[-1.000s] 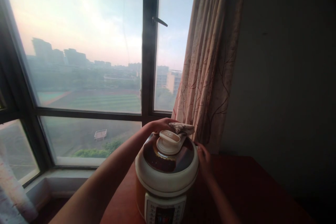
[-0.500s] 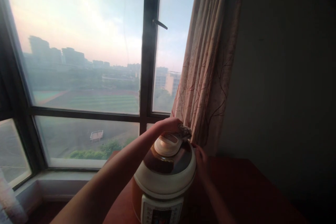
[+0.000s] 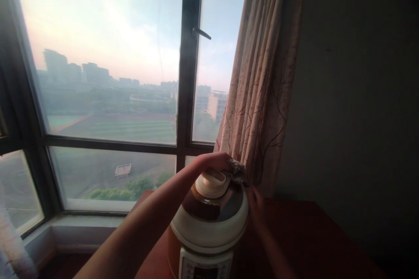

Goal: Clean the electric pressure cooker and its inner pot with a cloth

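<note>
An electric pressure cooker [image 3: 209, 235], cream and brown with a control panel on its front, stands below me. Over its lid reaches my left hand [image 3: 220, 160], its fingers closed round a crumpled patterned cloth [image 3: 238, 171]. The cloth lies at the back right of the lid, behind the cream lid handle [image 3: 209, 186]; most of the left fingers are hidden by the hand and cloth. My right hand [image 3: 257, 202] holds the right rim of the cooker, close to the cloth, in dim light.
A reddish-brown table [image 3: 301, 231] bears the cooker. Behind it hangs a patterned curtain [image 3: 258, 87] beside a dark-framed window [image 3: 188, 74] with a handle [image 3: 202, 33]. A pale sill [image 3: 88, 220] runs at the left, and a dark wall [image 3: 353, 96] is at the right.
The left hand and the cloth have shifted slightly to the right and back along the lid, nearer the right hand. The whole view has shifted a little.
</note>
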`<state>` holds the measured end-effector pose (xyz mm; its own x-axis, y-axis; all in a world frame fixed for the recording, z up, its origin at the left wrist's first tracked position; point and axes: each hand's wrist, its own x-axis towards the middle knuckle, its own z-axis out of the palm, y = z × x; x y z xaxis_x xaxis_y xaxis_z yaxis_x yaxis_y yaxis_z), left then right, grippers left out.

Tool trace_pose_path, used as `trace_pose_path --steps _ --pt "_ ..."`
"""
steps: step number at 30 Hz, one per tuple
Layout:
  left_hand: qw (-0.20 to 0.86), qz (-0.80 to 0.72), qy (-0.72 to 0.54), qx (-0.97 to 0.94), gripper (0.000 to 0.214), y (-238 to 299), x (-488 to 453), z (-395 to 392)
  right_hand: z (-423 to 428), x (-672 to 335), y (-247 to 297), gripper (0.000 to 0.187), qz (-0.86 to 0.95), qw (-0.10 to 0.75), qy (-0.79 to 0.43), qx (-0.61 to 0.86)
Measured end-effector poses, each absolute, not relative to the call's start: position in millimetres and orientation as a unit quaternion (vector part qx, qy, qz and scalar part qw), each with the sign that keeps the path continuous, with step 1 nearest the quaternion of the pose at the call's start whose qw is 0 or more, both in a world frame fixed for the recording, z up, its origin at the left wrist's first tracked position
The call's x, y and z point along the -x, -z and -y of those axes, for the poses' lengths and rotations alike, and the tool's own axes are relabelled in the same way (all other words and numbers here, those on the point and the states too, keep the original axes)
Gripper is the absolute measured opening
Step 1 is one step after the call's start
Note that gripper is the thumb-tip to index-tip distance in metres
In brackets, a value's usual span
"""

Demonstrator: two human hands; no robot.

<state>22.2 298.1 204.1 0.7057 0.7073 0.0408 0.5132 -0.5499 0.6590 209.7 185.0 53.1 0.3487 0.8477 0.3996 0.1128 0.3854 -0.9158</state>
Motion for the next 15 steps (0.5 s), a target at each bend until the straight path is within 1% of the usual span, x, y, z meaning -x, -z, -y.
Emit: trace_pose_path --steps 4,7,11,15 --pt "0.398 -0.385 -0.219 -0.803 0.039 -192 5 -311 -183 -209 -54 0.051 0.514 0.664 -0.27 0.471" --pt "0.435 -0.384 -0.267 -0.769 0.048 -184 19 -312 -182 -208 -54 0.05 0.516 0.667 -0.273 0.464" --pt "0.457 -0.369 -0.3 -0.752 0.052 -179 26 -306 -182 -208 -55 0.05 0.518 0.665 -0.275 0.463" --pt "0.443 -0.375 -0.32 -0.748 0.049 -178 38 -299 -181 -207 -57 0.049 0.523 0.661 -0.277 0.461"
